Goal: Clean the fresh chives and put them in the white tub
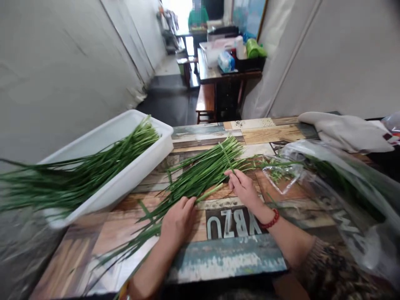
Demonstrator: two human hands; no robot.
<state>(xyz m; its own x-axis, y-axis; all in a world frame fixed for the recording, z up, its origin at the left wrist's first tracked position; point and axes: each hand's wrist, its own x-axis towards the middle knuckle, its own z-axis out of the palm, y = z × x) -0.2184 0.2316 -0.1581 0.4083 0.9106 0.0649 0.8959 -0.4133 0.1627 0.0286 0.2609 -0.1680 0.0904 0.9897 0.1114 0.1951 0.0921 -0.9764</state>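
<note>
A pile of garlic chives (203,171) lies across the patterned table, pale stem ends pointing to the far right. My left hand (178,218) is closed round a few chives at the near side of the pile; one pale stem sticks out past its fingers toward my right hand. With thumb and fingers pinched together, my right hand (242,187) grips a thin green chive blade that slants up over the pile. Right of it lie small chive scraps (281,173). The undersides of both hands' fingers are hidden.
A white plastic tub (125,189) with more chives stands at the left. On the right are a clear plastic bag (337,183) holding chives and a light cloth (346,129). Beyond are a bench (205,98), a loaded table (215,75) and a person in green (198,17).
</note>
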